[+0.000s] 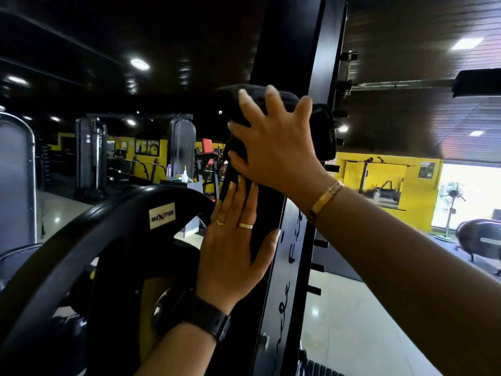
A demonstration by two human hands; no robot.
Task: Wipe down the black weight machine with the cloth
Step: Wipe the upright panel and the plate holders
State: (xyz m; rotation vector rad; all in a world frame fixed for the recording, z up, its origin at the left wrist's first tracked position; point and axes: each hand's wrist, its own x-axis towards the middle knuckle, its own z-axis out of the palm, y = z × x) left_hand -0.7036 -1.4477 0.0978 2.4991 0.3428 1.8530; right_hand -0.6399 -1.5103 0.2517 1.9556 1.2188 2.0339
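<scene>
The black weight machine's upright post [290, 44] rises through the middle of the view. A black cloth [322, 131] is bunched against the post at about head height. My right hand [273, 147] presses flat on the cloth with fingers spread. Below it, my left hand [233, 245] lies flat against the post's face, fingers straight and pointing up, holding nothing. Part of the cloth is hidden under my right hand.
A large black weight plate [108, 240] with a white label hangs at lower left, close to my left wrist. Pegs stick out of the post's right side [320, 244]. A bar [401, 84] runs right. Other machines, a spray bottle [185, 175] and a fan [451, 202] stand farther off.
</scene>
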